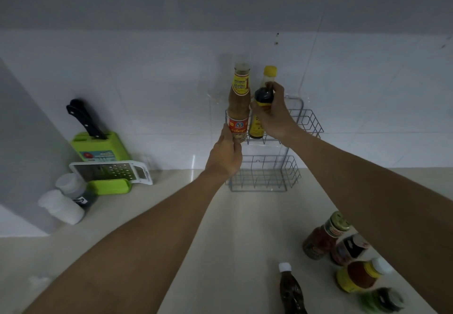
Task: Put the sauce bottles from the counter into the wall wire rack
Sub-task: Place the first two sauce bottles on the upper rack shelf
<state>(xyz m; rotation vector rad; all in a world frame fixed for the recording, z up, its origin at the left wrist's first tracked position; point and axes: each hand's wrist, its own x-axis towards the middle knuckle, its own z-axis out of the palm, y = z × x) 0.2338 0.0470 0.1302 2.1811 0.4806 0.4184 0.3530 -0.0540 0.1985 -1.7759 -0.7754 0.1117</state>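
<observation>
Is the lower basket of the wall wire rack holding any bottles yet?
No, the lower basket holds only bare wire; both hands grip bottles at the upper basket.

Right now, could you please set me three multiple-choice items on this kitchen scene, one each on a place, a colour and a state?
1. Where is the left hand holding the tall tan sauce bottle?
A. at the upper tier of the wire rack
B. on the counter
C. in the lower tier

2. What colour is the cap of the dark bottle in the right hand?
A. green
B. yellow
C. red

3. What state is the rack's lower tier in?
A. full
B. holding one bottle
C. empty

Answers:
1 A, its base sits at the upper basket's left end.
2 B, the cap above the fingers is yellow.
3 C, only bare wire shows.
</observation>
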